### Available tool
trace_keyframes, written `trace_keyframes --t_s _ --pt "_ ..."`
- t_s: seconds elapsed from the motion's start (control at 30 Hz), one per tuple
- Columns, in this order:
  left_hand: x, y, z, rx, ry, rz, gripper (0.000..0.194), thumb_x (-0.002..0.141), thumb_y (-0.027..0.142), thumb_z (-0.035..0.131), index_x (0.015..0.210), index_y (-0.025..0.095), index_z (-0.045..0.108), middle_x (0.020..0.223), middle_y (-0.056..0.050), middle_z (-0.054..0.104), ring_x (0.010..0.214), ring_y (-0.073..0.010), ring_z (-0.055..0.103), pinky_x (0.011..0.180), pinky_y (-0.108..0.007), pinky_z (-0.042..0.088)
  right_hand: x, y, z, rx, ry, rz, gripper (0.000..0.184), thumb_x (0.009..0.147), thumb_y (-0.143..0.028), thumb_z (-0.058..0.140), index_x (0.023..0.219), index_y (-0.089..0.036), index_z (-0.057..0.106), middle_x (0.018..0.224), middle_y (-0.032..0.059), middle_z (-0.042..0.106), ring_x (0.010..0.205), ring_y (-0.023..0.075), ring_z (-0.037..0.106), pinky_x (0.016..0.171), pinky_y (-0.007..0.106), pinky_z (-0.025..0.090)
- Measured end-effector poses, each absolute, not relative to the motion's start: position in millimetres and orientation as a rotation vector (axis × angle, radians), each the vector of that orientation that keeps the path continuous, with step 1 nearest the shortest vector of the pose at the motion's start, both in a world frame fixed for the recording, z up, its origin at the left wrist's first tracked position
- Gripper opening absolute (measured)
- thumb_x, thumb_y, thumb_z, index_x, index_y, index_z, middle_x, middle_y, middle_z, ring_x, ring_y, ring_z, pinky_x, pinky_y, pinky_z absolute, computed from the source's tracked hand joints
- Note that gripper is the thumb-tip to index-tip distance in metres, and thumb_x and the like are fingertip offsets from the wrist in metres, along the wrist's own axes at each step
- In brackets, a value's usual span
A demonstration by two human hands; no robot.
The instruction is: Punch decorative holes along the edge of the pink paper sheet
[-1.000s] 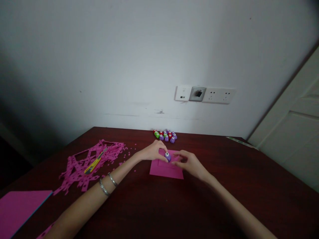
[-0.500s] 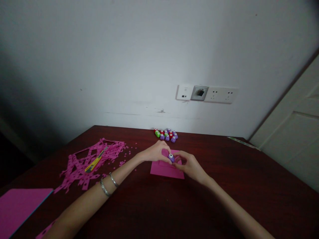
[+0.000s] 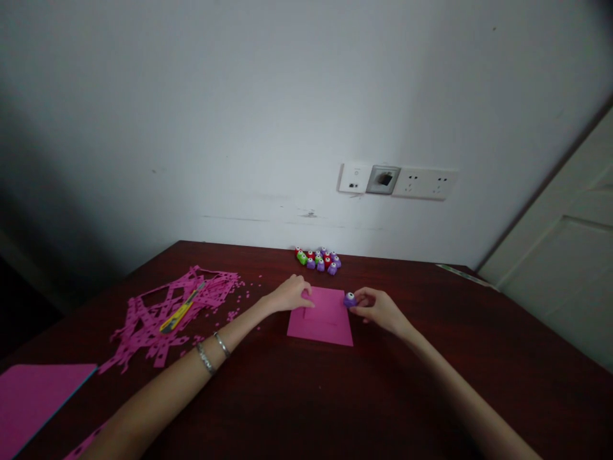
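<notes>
Fingers (image 3: 366, 292) of the right hand (image 3: 384, 313) pinch a purple one-eyed piece (image 3: 349, 302).

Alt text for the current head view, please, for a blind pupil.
The right hand holds a purple punch by the right edge of a pink sheet; the left hand is at its left side. A yellow cutter lies on pink scraps further left.

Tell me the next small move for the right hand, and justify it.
Probably set the purple one-eyed piece down on the dark table, just right of the pink sheet. The right hand grips it near that sheet's right edge, while the left hand, its thumb and fingers apart, is at the left side. Setting it down would likely free the right hand.
</notes>
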State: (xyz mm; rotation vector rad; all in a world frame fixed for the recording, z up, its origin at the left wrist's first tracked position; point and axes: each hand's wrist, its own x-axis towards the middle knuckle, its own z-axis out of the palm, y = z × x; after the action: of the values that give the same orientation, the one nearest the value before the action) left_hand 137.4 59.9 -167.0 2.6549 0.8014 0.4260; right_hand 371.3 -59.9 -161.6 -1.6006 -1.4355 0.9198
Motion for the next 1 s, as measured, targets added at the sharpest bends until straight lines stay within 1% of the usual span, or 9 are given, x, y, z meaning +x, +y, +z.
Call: trace_keyframes --t_s 0.1,0.2,0.5,0.7,0.83,0.93,1.0 --pt "137 64 -176 2.700 0.826 0.372 0.039 0.062 0.050 0.068 0.083 0.017 0.067 0.083 -0.007 0.057 0.083 -0.0221 0.050 0.073 -0.030 0.037 373 -56 -171 -1.641 -1.461 0.892 0.020 0.063 -0.022 0.067 0.080 -0.015 0.059 0.058 -0.0030 0.058 0.048 0.0086 0.052 0.042 0.020 0.046" --pt "137 68 -179 2.697 0.855 0.358 0.039 0.061 0.050 0.068 0.083 0.017 0.067 0.083 -0.006 0.056 0.084 -0.0220 0.049 0.073 -0.030 0.036 375 -52 -178 -1.664 -1.485 0.858 0.021 0.063 -0.023 0.067 0.082 -0.015 0.062 0.059 -0.0016 0.061 0.046 0.0088 0.053 0.042 0.020 0.045" --pt "140 68 -177 2.563 0.881 0.300 0.028 0.063 0.039 0.070 0.079 0.017 0.065 0.079 -0.004 0.052 0.083 -0.0209 0.047 0.072 -0.029 0.035 376 -50 -180 -1.672 -1.507 0.820 0.023 0.065 -0.025 0.067 0.085 -0.015 0.063 0.057 -0.0013 0.061 0.045 0.0096 0.052 0.043 0.021 0.045" --pt "142 69 -178 2.553 0.888 0.298 0.024 0.062 0.036 0.071 0.075 0.016 0.065 0.076 -0.003 0.055 0.081 -0.0204 0.050 0.071 -0.028 0.036 374 -50 -179 -1.695 -1.523 0.794 0.023 0.064 -0.026 0.066 0.084 -0.016 0.064 0.058 -0.0004 0.062 0.048 0.0110 0.054 0.046 0.021 0.044" --pt "143 72 -179 2.438 0.857 0.349 0.024 0.057 0.032 0.073 0.071 0.015 0.064 0.071 -0.002 0.060 0.070 -0.0163 0.054 0.063 -0.025 0.038 372 -51 -176 -1.716 -1.564 0.726 0.020 0.063 -0.025 0.066 0.081 -0.016 0.064 0.059 0.0002 0.063 0.053 0.0127 0.057 0.050 0.022 0.044" --pt "143 74 -177 2.273 0.834 0.347 0.019 0.055 0.027 0.072 0.066 0.014 0.063 0.063 0.000 0.061 0.060 -0.0131 0.054 0.056 -0.022 0.037 372 -51 -174 -1.734 -1.581 0.682 0.018 0.061 -0.024 0.066 0.078 -0.016 0.063 0.059 0.0002 0.063 0.056 0.0131 0.057 0.053 0.022 0.043" --pt "143 75 -176 2.178 0.812 0.337 0.015 0.055 0.024 0.070 0.064 0.013 0.063 0.059 0.001 0.060 0.057 -0.0123 0.054 0.054 -0.021 0.037 372 -51 -174 -1.738 -1.586 0.674 0.018 0.061 -0.024 0.066 0.077 -0.016 0.063 0.060 0.0005 0.063 0.057 0.0136 0.058 0.054 0.022 0.043"
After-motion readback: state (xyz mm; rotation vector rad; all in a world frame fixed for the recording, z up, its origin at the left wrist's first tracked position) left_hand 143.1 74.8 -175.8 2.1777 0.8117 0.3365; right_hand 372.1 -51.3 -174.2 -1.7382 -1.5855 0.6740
